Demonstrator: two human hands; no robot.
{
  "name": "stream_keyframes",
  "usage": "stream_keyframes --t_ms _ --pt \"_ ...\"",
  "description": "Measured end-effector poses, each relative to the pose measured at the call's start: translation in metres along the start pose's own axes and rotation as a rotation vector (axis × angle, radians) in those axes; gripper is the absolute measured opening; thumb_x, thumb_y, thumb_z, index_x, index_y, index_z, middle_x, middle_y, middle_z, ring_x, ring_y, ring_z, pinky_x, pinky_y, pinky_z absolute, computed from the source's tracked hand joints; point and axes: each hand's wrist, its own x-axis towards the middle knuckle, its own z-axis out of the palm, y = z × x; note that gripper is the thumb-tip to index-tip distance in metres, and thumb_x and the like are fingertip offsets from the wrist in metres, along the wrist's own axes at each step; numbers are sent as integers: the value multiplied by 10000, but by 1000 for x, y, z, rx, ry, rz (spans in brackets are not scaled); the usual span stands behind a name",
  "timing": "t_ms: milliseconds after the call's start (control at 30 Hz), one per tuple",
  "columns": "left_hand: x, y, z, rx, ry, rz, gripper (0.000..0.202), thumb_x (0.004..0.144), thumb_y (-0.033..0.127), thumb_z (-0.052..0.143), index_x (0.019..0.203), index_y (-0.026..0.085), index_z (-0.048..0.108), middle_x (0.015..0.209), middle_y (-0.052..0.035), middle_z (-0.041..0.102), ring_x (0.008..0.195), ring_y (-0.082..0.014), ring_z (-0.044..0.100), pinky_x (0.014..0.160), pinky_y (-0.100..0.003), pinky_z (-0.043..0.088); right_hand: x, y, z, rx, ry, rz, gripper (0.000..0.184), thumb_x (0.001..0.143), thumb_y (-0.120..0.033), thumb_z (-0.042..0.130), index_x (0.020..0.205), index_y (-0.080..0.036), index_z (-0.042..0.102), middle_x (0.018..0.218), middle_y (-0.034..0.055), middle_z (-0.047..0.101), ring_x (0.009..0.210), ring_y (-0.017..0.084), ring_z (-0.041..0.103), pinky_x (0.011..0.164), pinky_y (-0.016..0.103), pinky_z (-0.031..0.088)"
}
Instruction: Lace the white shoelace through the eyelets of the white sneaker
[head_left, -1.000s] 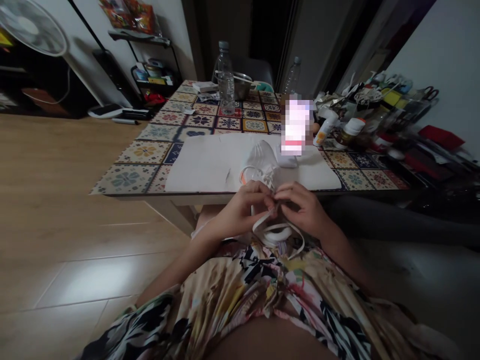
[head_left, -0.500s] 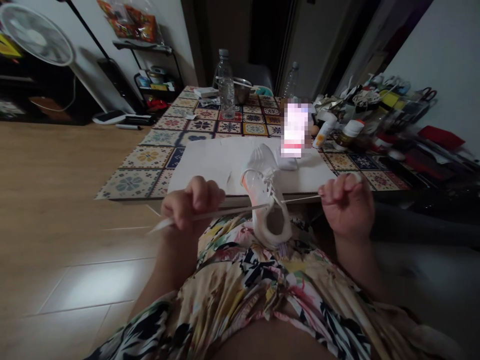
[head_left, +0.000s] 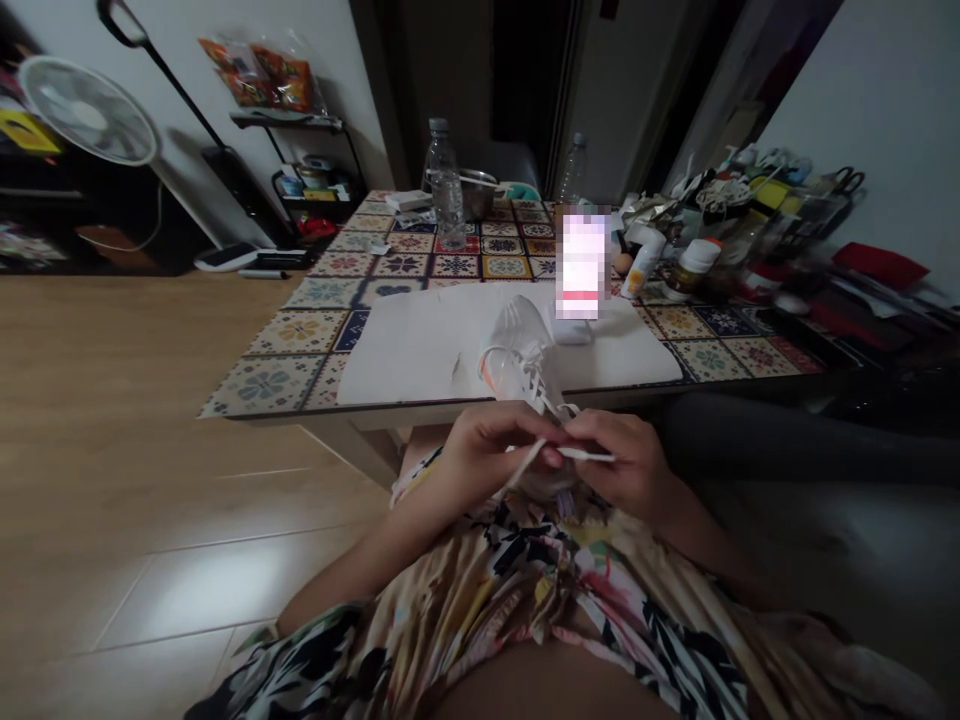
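A white sneaker [head_left: 517, 350] with an orange accent leans toe-up against the front edge of the tiled table [head_left: 300, 335], its heel down in my lap on a floral dress. My left hand [head_left: 487, 455] and my right hand [head_left: 626, 465] meet just below the shoe's opening. Each pinches an end of the white shoelace [head_left: 581, 455]; the two ends cross between my fingertips. The heel of the shoe is hidden behind my hands.
A white sheet [head_left: 427, 340] covers the table's near part. A blurred upright phone [head_left: 581, 265], two water bottles [head_left: 446, 195], a metal bowl [head_left: 476, 195] and cluttered jars and tools [head_left: 750, 230] stand further back. A fan [head_left: 86, 110] and a shelf [head_left: 300, 170] are on the left over wooden floor.
Half a second ago my hands were spread wide apart, pulling the lace ends taut to each side. Now they have come back together in front of the shoe with the ends crossed.
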Motion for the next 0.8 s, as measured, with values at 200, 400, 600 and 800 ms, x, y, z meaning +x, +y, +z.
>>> stream_keyframes --t_ms 200,400,600,800 --pt "2 0 -4 211 13 222 100 815 259 760 746 187 752 782 -54 714 742 -142 657 716 -261 542 3 -1 -4 -59 -23 -85 118 911 -164 537 972 -219 622 814 32 708 728 149 664 685 259 532" --pt "1 4 -1 186 -78 224 106 845 195 725 744 161 732 750 -51 726 732 -132 680 695 -232 538 -4 -2 -2 18 193 25 152 936 -160 513 882 -227 639 742 3 682 660 138 643 631 247 516" --pt "-2 8 0 229 -85 273 64 852 193 718 795 170 738 759 -53 739 721 -136 680 691 -242 544 -5 2 2 66 297 228 98 871 -199 663 915 -246 590 740 -38 633 602 106 587 556 203 473" --pt "-2 7 -4 272 41 387 77 830 158 740 894 198 754 815 -38 746 754 -124 672 718 -231 538 3 -3 -4 -36 -38 -86 161 860 -115 553 976 -212 607 909 47 657 853 170 630 771 292 522"
